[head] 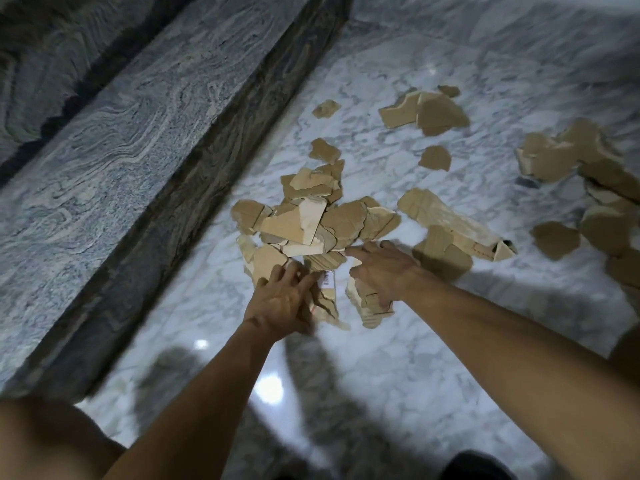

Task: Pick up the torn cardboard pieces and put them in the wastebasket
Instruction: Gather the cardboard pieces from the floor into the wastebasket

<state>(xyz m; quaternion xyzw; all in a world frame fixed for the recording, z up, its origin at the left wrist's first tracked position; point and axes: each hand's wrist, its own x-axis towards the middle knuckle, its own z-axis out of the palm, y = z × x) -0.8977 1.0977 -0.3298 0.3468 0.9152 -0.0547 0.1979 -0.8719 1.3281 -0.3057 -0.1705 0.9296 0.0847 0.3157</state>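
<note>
Several torn brown cardboard pieces lie scattered on a white marble floor. The largest heap (311,223) sits in the middle, just beyond my hands. My left hand (282,299) grips a bundle of torn pieces (325,303), one with a white barcode label. My right hand (384,271) holds a stack of pieces (367,306) under its palm, with the index finger stretched toward the heap. More pieces lie at the upper right (429,110) and along the right edge (588,161). No wastebasket is in view.
A raised grey granite step (145,133) runs diagonally along the left of the floor. A long cardboard strip (450,225) lies right of my right hand. My knee (52,441) shows at the bottom left.
</note>
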